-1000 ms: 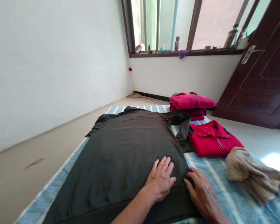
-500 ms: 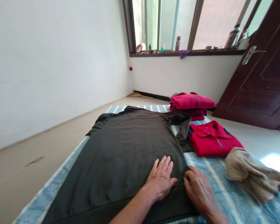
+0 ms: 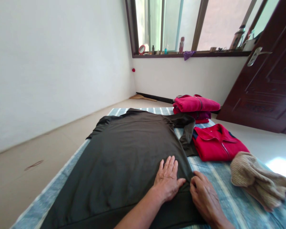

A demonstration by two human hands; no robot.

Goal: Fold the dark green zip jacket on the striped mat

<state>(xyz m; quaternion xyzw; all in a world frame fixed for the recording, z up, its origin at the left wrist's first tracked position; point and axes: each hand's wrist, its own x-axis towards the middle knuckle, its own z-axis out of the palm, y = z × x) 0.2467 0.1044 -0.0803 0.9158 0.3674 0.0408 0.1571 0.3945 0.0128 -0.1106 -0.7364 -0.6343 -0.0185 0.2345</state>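
Note:
A dark shirt (image 3: 124,162) lies spread flat, its collar at the far end and one sleeve bent out to the right. Flat on its lower right part rests my left hand (image 3: 167,179), fingers stretched out. My right hand (image 3: 205,194) is at the shirt's right side edge, with thumb and fingers pinched on the cloth there. Just beyond the bent sleeve lies a folded red zip jacket (image 3: 219,143). The shirt's near hem runs out of view at the bottom.
A blue striped sheet (image 3: 219,178) lies under the clothes. A stack of folded pink and red clothes (image 3: 196,104) stands at the far right corner, and a crumpled beige knit (image 3: 257,178) lies at right. Beyond are a windowsill with bottles (image 3: 181,45) and a dark red door (image 3: 259,86).
My left hand has slid slightly right and forward over the shirt, closer to its side edge. My right hand has shifted a little right, still at the edge.

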